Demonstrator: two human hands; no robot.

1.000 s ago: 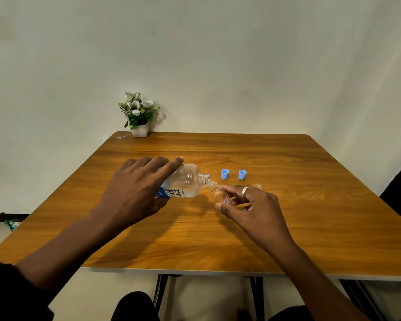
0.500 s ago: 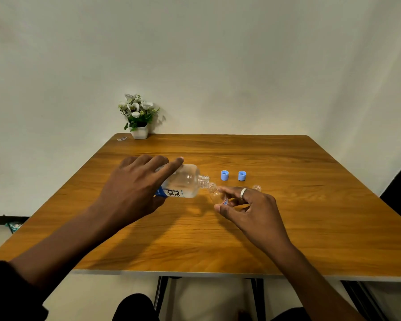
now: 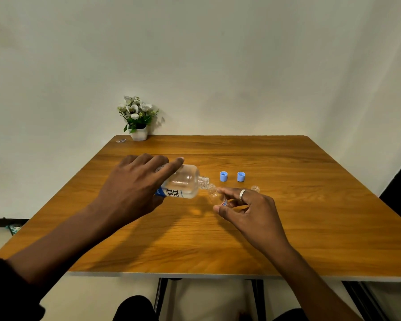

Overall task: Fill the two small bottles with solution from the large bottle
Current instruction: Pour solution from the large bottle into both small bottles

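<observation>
The large bottle (image 3: 183, 183) hangs tipped almost flat over the middle of the table (image 3: 310, 228). Its open neck points right and slightly down, so its mouth meets the mouth of 1 small bottle (image 3: 214, 196). The left hand (image 3: 134, 191) grips the large bottle from above at its base end. The fingers curl over it and the index finger stretches along the shoulder, I judge to steer the tilt.

The right hand (image 3: 252, 209) pinches the small bottle between thumb and fingertips. It leans the neck toward the large one, so the narrow opening can catch the pour. Whether liquid is running I cannot tell.

The other small bottle (image 3: 255, 188) stands uncapped just behind the right hand, toward the far edge, probably waiting its turn. Its fill level is too small to read.

A blue cap (image 3: 223, 176) and a second cap (image 3: 241, 176) sit side by side nearer the far edge, apparently set clear of the pouring. A plant (image 3: 137, 117) stands at the far left corner against the wall, with a small scrap (image 3: 121, 140) beside it.
</observation>
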